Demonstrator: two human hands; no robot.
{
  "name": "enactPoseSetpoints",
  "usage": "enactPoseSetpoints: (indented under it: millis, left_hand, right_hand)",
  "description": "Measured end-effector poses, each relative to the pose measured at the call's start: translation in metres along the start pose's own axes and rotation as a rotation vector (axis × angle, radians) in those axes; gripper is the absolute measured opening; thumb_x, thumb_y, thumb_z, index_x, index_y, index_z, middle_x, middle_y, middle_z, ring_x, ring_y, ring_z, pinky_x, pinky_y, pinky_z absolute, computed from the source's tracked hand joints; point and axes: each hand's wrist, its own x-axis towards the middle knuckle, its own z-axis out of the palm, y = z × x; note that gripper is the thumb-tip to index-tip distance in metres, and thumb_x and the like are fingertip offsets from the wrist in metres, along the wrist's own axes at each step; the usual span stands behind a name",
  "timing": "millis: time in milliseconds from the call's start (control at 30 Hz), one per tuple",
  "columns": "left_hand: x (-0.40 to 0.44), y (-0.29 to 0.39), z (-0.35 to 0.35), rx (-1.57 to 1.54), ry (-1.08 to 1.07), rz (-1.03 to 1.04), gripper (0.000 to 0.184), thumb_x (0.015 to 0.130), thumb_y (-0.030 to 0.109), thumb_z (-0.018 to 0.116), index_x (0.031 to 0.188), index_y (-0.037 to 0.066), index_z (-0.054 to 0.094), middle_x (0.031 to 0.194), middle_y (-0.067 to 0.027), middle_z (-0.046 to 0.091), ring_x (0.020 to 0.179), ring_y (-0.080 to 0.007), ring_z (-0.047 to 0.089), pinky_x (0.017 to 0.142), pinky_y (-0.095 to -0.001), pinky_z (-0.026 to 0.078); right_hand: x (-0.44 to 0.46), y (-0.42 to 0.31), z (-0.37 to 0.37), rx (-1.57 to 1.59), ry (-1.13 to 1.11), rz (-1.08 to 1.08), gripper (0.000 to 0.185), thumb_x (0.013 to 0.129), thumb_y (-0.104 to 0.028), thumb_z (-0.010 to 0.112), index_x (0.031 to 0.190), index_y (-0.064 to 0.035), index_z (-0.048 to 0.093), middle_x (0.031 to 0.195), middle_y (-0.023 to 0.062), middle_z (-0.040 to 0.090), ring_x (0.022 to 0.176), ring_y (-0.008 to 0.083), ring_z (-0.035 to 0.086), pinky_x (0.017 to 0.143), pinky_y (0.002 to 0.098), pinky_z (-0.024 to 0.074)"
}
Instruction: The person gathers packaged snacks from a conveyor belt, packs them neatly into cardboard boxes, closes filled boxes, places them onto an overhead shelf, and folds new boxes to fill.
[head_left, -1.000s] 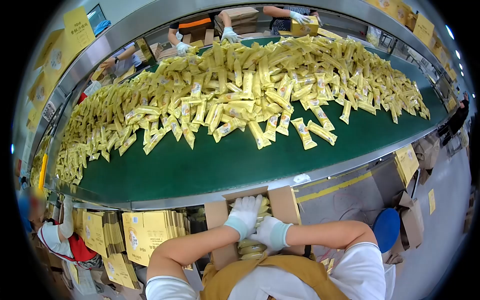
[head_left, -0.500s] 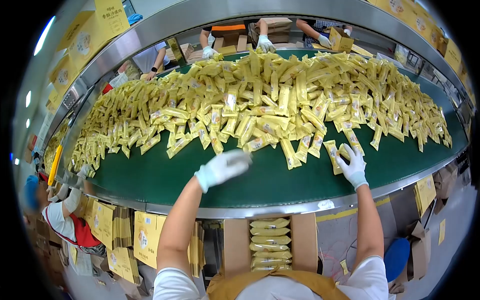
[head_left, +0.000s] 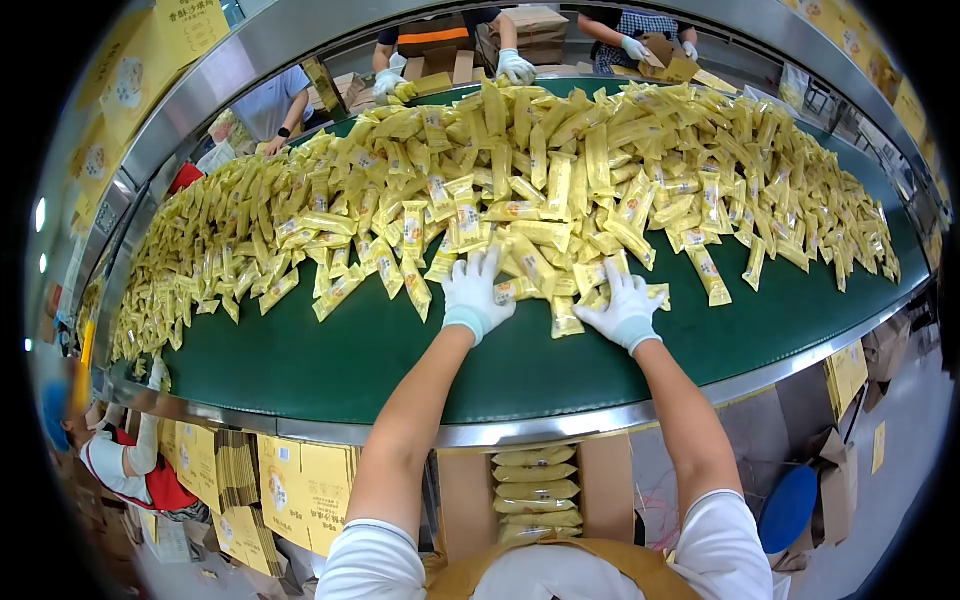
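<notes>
Fingers [head_left: 489,264] spread, seemingly to span several, the white-gloved left hand [head_left: 477,298] and right hand [head_left: 622,308] touch yellow plastic packets [head_left: 559,186] heaped on the green-topped table [head_left: 300,360]; the brown cardboard box [head_left: 607,490] stands uncovered, flaps [head_left: 465,500] outward, likely for access.

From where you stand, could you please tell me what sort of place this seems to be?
Most likely a packing line in a factory, perhaps for food: a long green belt is heaped with yellow wrapped packets, an open carton holds similar packets, and flattened yellow boxes stand stacked beside it.
</notes>
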Motion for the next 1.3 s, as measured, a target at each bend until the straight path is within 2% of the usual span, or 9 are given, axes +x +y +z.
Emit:
enactPoseSetpoints:
  millis: [233,433,567,700,733,833,900,1067,1300]
  left_hand:
    - [-0.081,-0.012,-0.017,-0.146,-0.054,0.266,0.073,0.079,0.031,0.068,0.147,0.021,0.043,0.135,-0.0099,0.052,0.122,-0.0349,0.051,0.101,-0.0493,0.042]
    - [-0.158,-0.047,-0.044,0.066,-0.064,0.238,0.063,0.081,0.034,0.068,0.14,0.017,0.053,0.147,-0.0141,0.046,0.137,-0.0351,0.042,0.114,-0.0543,0.029]
    - [-0.182,-0.057,-0.037,-0.068,-0.056,0.346,0.065,0.079,0.041,0.073,0.134,0.01,0.057,0.152,-0.0156,0.044,0.142,-0.0351,0.037,0.117,-0.0569,0.024]
    - [-0.188,-0.059,-0.026,-0.263,-0.122,0.397,0.051,0.079,0.033,0.075,0.122,0.008,0.061,0.123,-0.012,0.062,0.118,-0.0323,0.056,0.107,-0.0476,0.039]
    - [-0.187,-0.058,-0.027,-0.261,-0.044,0.432,0.047,0.079,0.03,0.075,0.119,0.008,0.062,0.11,-0.0106,0.064,0.106,-0.0321,0.06,0.097,-0.0451,0.046]
    - [-0.185,-0.069,-0.057,-0.119,-0.396,0.268,0.046,0.079,0.029,0.075,0.119,0.01,0.065,0.11,-0.0114,0.065,0.105,-0.0339,0.062,0.091,-0.0452,0.051]
    - [-0.181,-0.08,-0.089,0.037,-0.545,0.256,0.033,0.078,0.024,0.075,0.11,0.017,0.071,0.108,-0.0113,0.066,0.101,-0.0341,0.065,0.088,-0.0451,0.054]
    - [-0.168,-0.078,-0.136,0.082,-0.52,0.124,0.039,0.077,0.018,0.079,0.115,0.015,0.068,0.111,-0.0132,0.068,0.104,-0.0349,0.065,0.091,-0.0437,0.053]
    - [-0.154,-0.037,-0.139,-0.25,-0.293,-0.078,0.044,0.087,0.032,0.071,0.121,0.008,0.06,0.11,-0.0146,0.069,0.103,-0.0379,0.066,0.088,-0.0455,0.055]
  right_hand:
    - [-0.065,-0.004,0.003,-0.048,0.033,-0.222,0.091,0.072,-0.066,0.071,0.15,-0.0263,0.043,0.132,0.0071,0.056,0.133,0.0295,0.042,0.107,0.0798,0.0147]
    - [-0.109,0.016,-0.011,-0.069,0.041,-0.427,0.087,0.074,-0.055,0.077,0.149,-0.0255,0.044,0.14,0.0135,0.05,0.142,0.0388,0.036,0.11,0.0775,0.0143]
    - [-0.129,0.046,0.009,-0.123,0.15,-0.571,0.07,0.081,-0.042,0.076,0.141,-0.0141,0.052,0.144,0.0163,0.047,0.142,0.0423,0.036,0.114,0.0676,0.0209]
    - [-0.147,0.053,0.001,0.034,0.084,-0.672,0.049,0.082,-0.026,0.076,0.125,-0.01,0.059,0.142,0.0147,0.05,0.142,0.0383,0.039,0.117,0.0525,0.0294]
    - [-0.149,0.055,-0.005,0.074,0.118,-0.724,0.041,0.081,-0.02,0.075,0.117,-0.0096,0.062,0.129,0.0128,0.06,0.13,0.0349,0.051,0.109,0.0479,0.0393]
    - [-0.148,0.064,-0.045,0.083,-0.264,-0.552,0.036,0.08,-0.018,0.075,0.113,-0.0089,0.063,0.113,0.011,0.066,0.112,0.0338,0.06,0.097,0.0458,0.0465]
    - [-0.137,0.075,-0.06,0.209,-0.069,-0.584,0.033,0.078,-0.015,0.074,0.109,-0.008,0.064,0.102,0.0102,0.065,0.099,0.0337,0.061,0.089,0.0436,0.0489]
    - [-0.092,0.056,-0.093,0.219,0.089,-0.522,0.035,0.078,-0.01,0.075,0.111,-0.0095,0.064,0.099,0.0113,0.065,0.096,0.0353,0.061,0.09,0.0435,0.0486]
    - [-0.057,0.056,-0.034,-0.156,-0.223,-0.478,0.037,0.077,-0.018,0.08,0.109,-0.0084,0.065,0.112,0.0157,0.066,0.106,0.0346,0.063,0.092,0.0447,0.0512]
